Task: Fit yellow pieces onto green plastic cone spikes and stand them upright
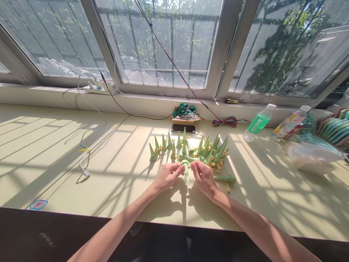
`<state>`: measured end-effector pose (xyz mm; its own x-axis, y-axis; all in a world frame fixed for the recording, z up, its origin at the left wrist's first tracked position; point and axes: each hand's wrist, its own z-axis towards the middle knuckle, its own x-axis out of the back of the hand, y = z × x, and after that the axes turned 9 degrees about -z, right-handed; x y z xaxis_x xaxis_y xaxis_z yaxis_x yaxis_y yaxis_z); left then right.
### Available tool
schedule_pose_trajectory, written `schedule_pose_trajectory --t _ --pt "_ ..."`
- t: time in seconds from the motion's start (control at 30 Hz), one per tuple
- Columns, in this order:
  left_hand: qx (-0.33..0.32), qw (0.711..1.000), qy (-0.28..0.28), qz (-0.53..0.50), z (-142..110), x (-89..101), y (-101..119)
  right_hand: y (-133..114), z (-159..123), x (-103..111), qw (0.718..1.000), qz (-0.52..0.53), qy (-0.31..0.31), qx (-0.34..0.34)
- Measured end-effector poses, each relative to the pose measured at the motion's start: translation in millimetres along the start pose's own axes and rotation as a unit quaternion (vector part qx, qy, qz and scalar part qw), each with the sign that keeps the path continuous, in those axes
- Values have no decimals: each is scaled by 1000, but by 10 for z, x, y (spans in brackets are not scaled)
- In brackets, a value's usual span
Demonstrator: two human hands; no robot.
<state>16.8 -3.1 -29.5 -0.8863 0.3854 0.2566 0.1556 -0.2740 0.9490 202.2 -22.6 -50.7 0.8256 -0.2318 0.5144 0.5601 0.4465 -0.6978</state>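
Observation:
My left hand (171,174) is closed, pinching a pale green watering spike (186,171) whose tapered tip points down toward me. From the other side my right hand (202,173) is closed by the spike's collar, fingertips on a small yellow valve (190,166), partly hidden by the fingers. Just beyond both hands, several similar spikes (200,146) stand point-up, many with small yellow valves at their sides; a few lie down. One green spike (225,178) lies on its side right of my right hand, with a loose yellow valve (228,187) below it.
A phone (183,128) lies behind the spikes, before a small box (185,115) of green ties. At right stand a green-labelled bottle (259,123), another bottle (291,123) and a plastic bag (311,156). A white cable (85,171) crosses the table (114,196) at left.

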Motion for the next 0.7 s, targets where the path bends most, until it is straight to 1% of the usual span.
schedule_pose_trajectory --t 0.07,0.13,0.23,0.37,0.57,0.7 --pt "-6 1000 0 8 -8 4 -11 6 4 -3 1000 2 -2 -4" --pt "-25 999 12 25 -15 8 -27 4 9 -2 1000 2 -6 -9" --pt "-79 996 35 38 -23 5 -53 -19 16 6 1000 4 -14 -16" --pt "-136 990 29 36 -29 -3 -65 -55 19 21 1000 1 -15 -26" --pt "-178 982 25 53 -27 17 -76 -54 15 15 1000 -2 -9 -20" --pt "-203 976 39 74 -12 19 -89 -51 10 8 1000 -4 -1 -11"
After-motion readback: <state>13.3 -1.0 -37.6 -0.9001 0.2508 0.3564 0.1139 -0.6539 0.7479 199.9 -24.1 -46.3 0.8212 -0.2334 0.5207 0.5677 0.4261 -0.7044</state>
